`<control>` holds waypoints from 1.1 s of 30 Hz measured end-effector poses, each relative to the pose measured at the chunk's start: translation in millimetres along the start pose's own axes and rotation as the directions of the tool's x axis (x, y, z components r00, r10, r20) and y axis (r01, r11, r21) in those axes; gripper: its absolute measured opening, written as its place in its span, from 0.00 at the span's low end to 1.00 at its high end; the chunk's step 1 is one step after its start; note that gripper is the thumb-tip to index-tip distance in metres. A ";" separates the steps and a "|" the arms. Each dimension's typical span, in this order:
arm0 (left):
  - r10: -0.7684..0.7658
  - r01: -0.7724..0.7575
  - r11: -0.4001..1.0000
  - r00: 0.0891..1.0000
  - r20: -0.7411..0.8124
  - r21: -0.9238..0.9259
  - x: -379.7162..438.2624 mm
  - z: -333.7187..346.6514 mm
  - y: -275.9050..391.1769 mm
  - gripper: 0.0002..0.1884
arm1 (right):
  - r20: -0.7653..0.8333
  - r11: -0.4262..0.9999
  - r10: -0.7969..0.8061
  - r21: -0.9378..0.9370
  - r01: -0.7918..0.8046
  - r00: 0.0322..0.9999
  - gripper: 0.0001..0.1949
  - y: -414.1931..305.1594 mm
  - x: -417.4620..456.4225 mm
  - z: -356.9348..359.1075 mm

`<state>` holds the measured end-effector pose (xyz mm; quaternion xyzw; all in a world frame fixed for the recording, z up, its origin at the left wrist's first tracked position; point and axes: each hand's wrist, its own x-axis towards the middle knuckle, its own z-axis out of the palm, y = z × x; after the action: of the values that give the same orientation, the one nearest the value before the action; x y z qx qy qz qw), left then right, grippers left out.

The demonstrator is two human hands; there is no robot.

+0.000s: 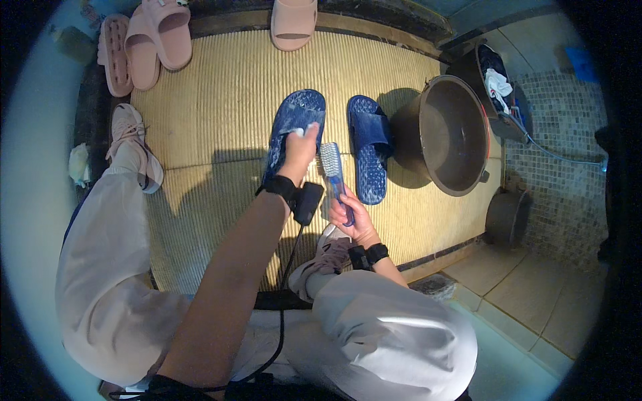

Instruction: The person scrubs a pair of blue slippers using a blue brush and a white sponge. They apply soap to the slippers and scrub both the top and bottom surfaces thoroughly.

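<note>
My left hand (299, 153) grips the left blue slide slipper (297, 110) at the rear edge of its strap, with white foam at the fingers. A blue-handled brush (331, 163) with pale bristles is in my right hand (353, 215), its head beside that slipper, bristles facing up. To the right, a second blue slipper (371, 150) lies on the ribbed yellowish mat (225, 100), toe away from me, with whitish suds or wet shine on its footbed. Both wrists wear black straps; a small black box with a cable hangs by the left wrist.
A large brown bucket (454, 135) leans open beside the right slipper. Behind it, another dark container (471, 70) holds dark and white cloth. A thin hose (556, 158) runs right. Pink slippers (173, 37) stand at the back left, another pink slipper (294, 25) at the back middle.
</note>
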<state>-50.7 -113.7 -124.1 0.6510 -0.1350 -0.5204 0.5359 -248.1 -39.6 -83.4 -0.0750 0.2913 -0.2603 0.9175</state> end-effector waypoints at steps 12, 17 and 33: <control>-0.192 0.326 0.880 0.910 0.368 -0.346 -33.8 -62.4 -10.3 0.23 | -0.210 0.696 -0.415 -0.700 0.160 0.885 0.23 12.1 1.8 24.6; -0.140 0.407 0.834 0.808 0.572 -0.372 -20.0 -85.4 -16.9 0.24 | 0.254 -0.243 -0.236 -0.950 0.196 0.938 0.23 -10.0 8.3 39.9; -0.242 0.501 0.760 0.809 0.536 -0.414 -25.2 -79.0 -5.3 0.23 | 0.101 -0.210 -0.286 -0.977 0.041 0.953 0.22 -32.3 12.1 46.9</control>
<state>1.7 -49.2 -124.3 0.3486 0.0318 -0.7712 0.5316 -226.8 -74.1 -41.6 -0.7676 0.4447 -0.0649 0.4569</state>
